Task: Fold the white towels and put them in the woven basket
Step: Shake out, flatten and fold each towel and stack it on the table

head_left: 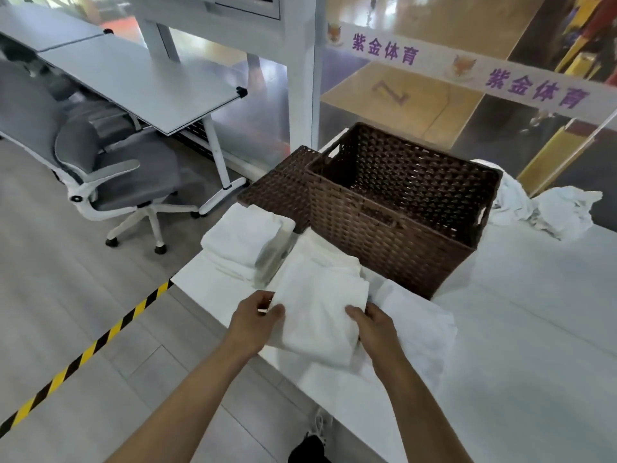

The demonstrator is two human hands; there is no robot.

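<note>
A folded white towel (319, 295) lies on the white table in front of the brown woven basket (394, 225). My left hand (255, 320) grips its near left edge, thumb on top. My right hand (374, 324) grips its near right edge. The basket looks empty inside. A stack of folded white towels (243, 237) sits to the left of the basket. Another flat white towel (420, 324) lies under and to the right of the held one. Crumpled white towels (547, 208) are heaped behind the basket at the right.
The basket's woven lid (280, 185) lies flat to its left. The white table (534, 329) stretches to the right. A grey office chair (110, 162) and a grey desk (133, 78) stand on the floor at left, beside a yellow-black tape line (90, 349).
</note>
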